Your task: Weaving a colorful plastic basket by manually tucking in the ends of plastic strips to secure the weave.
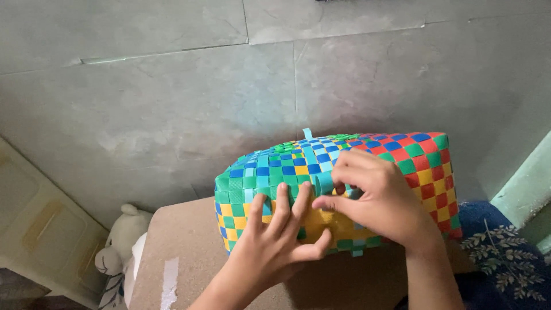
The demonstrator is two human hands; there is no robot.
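Woven basket (367,172) laid on side on brown board (189,252), centre-right. Near wall pressed flat by left hand (275,241), fingers spread. Light-blue strip (325,182) pinched by right hand (379,198). Strip-tucking judged underway; steady pull needed.

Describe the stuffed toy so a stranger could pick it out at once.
Start at the brown board that carries the multicoloured woven basket. Look just past the board's left edge, down toward the floor. The stuffed toy sits there, the only soft white thing, with a small rounded ear on top.
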